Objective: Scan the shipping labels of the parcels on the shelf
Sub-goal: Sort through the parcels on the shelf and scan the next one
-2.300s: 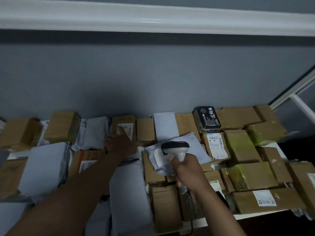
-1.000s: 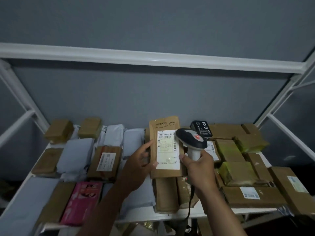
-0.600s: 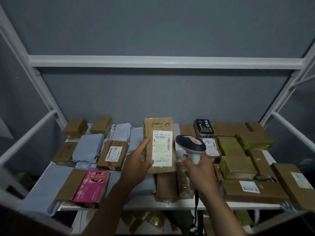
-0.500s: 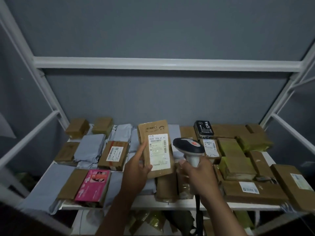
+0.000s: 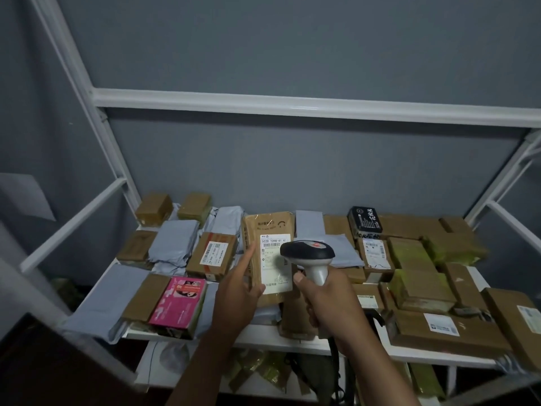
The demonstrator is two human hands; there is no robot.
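- My left hand (image 5: 238, 297) props the brown parcel (image 5: 268, 253) upright above the shelf (image 5: 263, 336), fingers pinching its edge, so its label (image 5: 275, 262) faces me
- My right hand (image 5: 328, 300) grips the scanner (image 5: 308, 256), aimed at that label

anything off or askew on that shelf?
Nothing damaged or spilled. Parcels lie jumbled at mixed angles. A brown box and the pink box overhang the shelf front edge. Left hand props the brown parcel upright; right hand grips the scanner.

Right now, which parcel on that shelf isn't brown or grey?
The pink box at the front left edge of the shelf; it alone is brightly coloured among brown cartons and grey bags.
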